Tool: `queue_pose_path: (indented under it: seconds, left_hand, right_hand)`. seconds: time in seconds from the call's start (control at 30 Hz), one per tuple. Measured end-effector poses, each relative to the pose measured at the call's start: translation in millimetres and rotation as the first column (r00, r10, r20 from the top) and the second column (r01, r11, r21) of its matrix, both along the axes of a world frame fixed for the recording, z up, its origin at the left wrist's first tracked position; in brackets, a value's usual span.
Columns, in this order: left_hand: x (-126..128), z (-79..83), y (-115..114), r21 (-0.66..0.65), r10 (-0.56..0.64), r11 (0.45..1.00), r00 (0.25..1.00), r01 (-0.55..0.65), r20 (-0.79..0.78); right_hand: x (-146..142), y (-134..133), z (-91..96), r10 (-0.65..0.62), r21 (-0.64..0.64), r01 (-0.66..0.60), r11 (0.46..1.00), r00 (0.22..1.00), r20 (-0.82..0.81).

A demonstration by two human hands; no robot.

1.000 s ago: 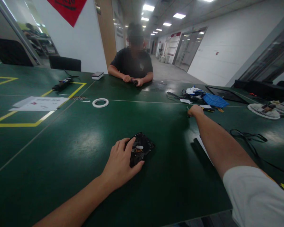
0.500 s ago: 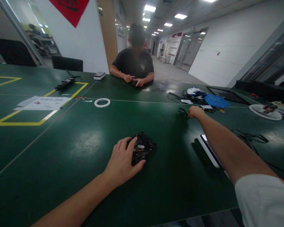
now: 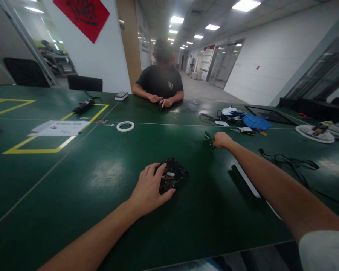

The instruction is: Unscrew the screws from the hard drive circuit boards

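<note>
The left hand (image 3: 152, 188) is curved with its fingers parted around a black device (image 3: 173, 174), which is flat and squarish, on the green table (image 3: 101, 210); the fingertips lie over the device's left side, and the thumb reaches along its near edge. A pale oblong mark shows on the device's upper face, just right of the index fingertip. The right hand (image 3: 223, 140) stretches farther out and to the right, its fingers closed together, pinching the edge of a small green board (image 3: 208, 137) that sticks out to the left of the fingertips, tilted. Whether the board touches the table I cannot tell.

Just beyond the right hand, to its right, lie a screwdriver (image 3: 246, 131) with a yellow and black handle and a blue tray (image 3: 257, 121). Nearer than that hand, a white-edged object (image 3: 246, 181) lies partly hidden by the right forearm, and a black cable (image 3: 295, 162) loops to the right of the same arm. Beyond the left hand and to its left are a white ring (image 3: 125, 126) and, farther left, printed sheets (image 3: 56, 128). Across the table, past both hands, a person in a dark shirt (image 3: 159, 82) holds a small dark object (image 3: 161, 105)
</note>
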State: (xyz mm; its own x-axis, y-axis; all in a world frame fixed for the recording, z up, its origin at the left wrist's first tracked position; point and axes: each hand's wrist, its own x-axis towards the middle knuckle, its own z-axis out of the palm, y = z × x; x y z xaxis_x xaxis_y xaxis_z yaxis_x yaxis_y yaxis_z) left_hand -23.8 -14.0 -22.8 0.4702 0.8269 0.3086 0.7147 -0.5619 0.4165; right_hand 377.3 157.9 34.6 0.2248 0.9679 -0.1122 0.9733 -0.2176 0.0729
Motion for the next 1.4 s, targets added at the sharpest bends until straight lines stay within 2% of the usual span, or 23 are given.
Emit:
queue_pose_path:
  seconds: [0.17,0.3,0.47,0.6,0.77,0.83,0.9,0.93,0.97,1.0,1.03,1.1,1.17,1.2,1.27,1.33,1.4]
  left_hand:
    - [-12,1.7,20,-0.025,-0.054,0.998,0.999,0.054,0.006]
    - [-22,-5.0,37,-0.012,-0.001,1.0,1.0,0.001,0.003]
    - [-31,-13.7,52,0.023,0.12,0.992,0.992,-0.121,0.03]
    - [-39,-16.0,65,0.036,0.254,0.966,0.966,-0.256,0.053]
    - [-41,-17.3,72,0.04,0.496,0.864,0.863,-0.501,0.09]
    - [-35,-18.5,67,0.016,0.517,0.852,0.847,-0.523,0.124]
    - [-24,-20.0,58,-0.026,0.469,0.881,0.862,-0.473,0.192]
    - [-17,-20.7,54,-0.043,0.429,0.901,0.871,-0.432,0.238]
    - [-11,-21.3,49,-0.052,0.393,0.917,0.874,-0.396,0.286]
    - [-5,-21.7,45,-0.063,0.357,0.932,0.873,-0.357,0.333]
    - [0,-21.9,41,-0.078,0.331,0.942,0.868,-0.326,0.371]
    - [6,-21.7,37,-0.124,0.33,0.943,0.832,-0.308,0.445]
    - [7,-21.1,34,-0.201,0.365,0.931,0.78,-0.305,0.508]
    - [6,-20.8,33,-0.247,0.385,0.923,0.754,-0.296,0.533]
    - [3,-20.2,32,-0.33,0.405,0.91,0.713,-0.252,0.573]
    - [0,-19.7,32,-0.376,0.385,0.91,0.691,-0.175,0.611]
    - [-5,-18.6,35,-0.38,0.335,0.921,0.682,-0.089,0.651]
  right_hand:
    - [-39,-16,-6.1,0.008,0.006,-0.007,1.0,0.999,-0.043]
    - [-67,-36,-11.1,0.027,0.023,-0.025,0.999,0.994,-0.108]
    - [-92,-65,-16.0,0.074,0.061,-0.064,0.996,0.981,-0.18]
    - [-86,-77,-16.2,0.085,0.154,-0.053,0.987,0.974,-0.209]
    - [-61,-81,-17.1,-0.039,0.274,0.099,0.957,0.976,-0.216]
    - [-60,-85,-15.9,-0.023,0.324,0.107,0.94,0.967,-0.253]
    - [-70,-90,-13.7,0.042,0.378,0.105,0.92,0.932,-0.36]
    - [-79,-94,-12.6,0.087,0.381,0.105,0.919,0.887,-0.453]
    - [-90,-98,-11.8,0.126,0.35,0.104,0.931,0.809,-0.575]
    - [-102,-101,-11.3,0.158,0.286,0.076,0.955,0.687,-0.709]
    - [-115,-103,-11.3,0.152,0.199,0.033,0.979,0.533,-0.833]
    - [-139,-105,-12.2,0.075,0.069,-0.036,0.997,0.237,-0.969]
    - [-155,-103,-13.6,-0.008,-0.012,-0.07,0.997,0.054,-0.999]
    - [-159,-101,-14.1,-0.042,-0.042,-0.073,0.996,0.006,-0.999]
    - [-162,-98,-14.6,-0.095,-0.092,-0.092,0.992,-0.04,-0.995]
    - [-160,-98,-14.0,-0.126,-0.12,-0.129,0.984,-0.046,-0.991]
    - [-154,-103,-12.0,-0.139,-0.134,-0.183,0.974,-0.015,-0.99]
